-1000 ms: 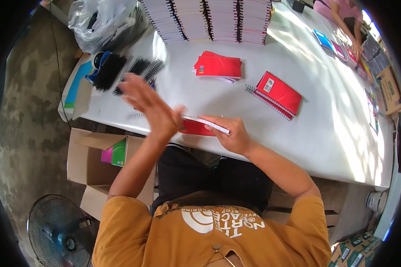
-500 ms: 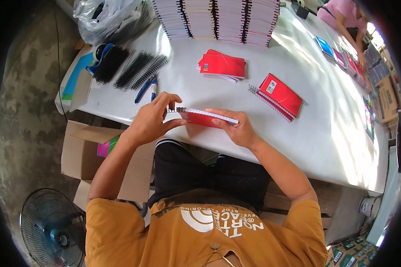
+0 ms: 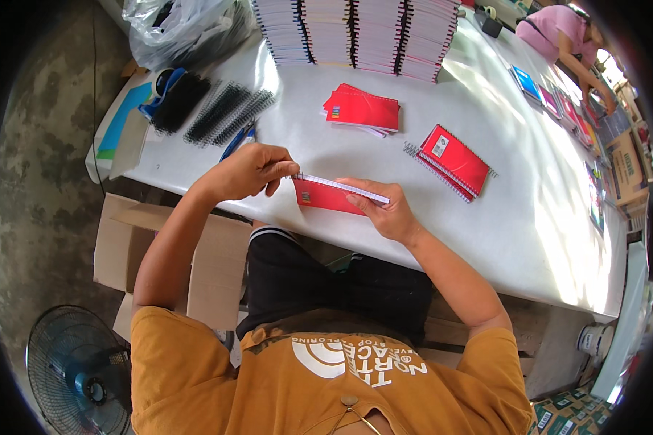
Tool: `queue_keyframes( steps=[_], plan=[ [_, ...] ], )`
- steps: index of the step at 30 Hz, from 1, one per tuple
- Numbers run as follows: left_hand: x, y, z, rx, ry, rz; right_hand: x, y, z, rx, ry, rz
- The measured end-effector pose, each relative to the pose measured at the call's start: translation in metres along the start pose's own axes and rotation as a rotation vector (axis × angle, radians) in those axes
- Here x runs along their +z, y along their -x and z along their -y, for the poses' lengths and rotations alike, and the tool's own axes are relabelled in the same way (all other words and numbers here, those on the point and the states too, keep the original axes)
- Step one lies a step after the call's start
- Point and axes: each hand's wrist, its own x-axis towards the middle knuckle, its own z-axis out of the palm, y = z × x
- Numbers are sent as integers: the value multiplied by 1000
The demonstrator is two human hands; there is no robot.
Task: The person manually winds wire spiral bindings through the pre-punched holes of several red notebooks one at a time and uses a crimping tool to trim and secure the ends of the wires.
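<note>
Over the near table edge, my right hand (image 3: 386, 212) grips a red-covered notebook (image 3: 326, 197) by its right end, its white page edge and punched side turned upward. My left hand (image 3: 252, 171) is closed, fingertips pinched on a spiral binding wire (image 3: 296, 175) at the notebook's left corner. Most of that wire is hidden behind the fingers. Beyond my hands lies a small pile of red notebooks (image 3: 366, 109). To its right, more red notebooks (image 3: 453, 159) lie stacked at a slant, with wire coils sticking out past their ends.
Black spiral coils (image 3: 228, 114) and a blue pen (image 3: 236, 141) lie at the left, near a blue-handled tape dispenser (image 3: 163, 90). Tall stacks of bound books (image 3: 355, 36) stand at the back. An open cardboard box (image 3: 214, 268) and a fan (image 3: 87, 377) are below left. Another person (image 3: 559, 32) works far right.
My left hand has gone from spread fingers around the wire to a closed pinch at the notebook's corner. The right hand keeps its hold with little movement.
</note>
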Motion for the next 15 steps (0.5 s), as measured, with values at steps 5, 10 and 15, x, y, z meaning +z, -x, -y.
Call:
queue_keyframes(
  steps=[5,10,15],
  plan=[
    [25,-12,25,570,-602,-647,5,-2,-2,-160,125,-98],
    [146,-15,77,615,-668,-796,9,0,0,-323,293,-108],
    [84,-39,54,548,-830,-1357,15,0,1,-407,339,-93]
  ],
)
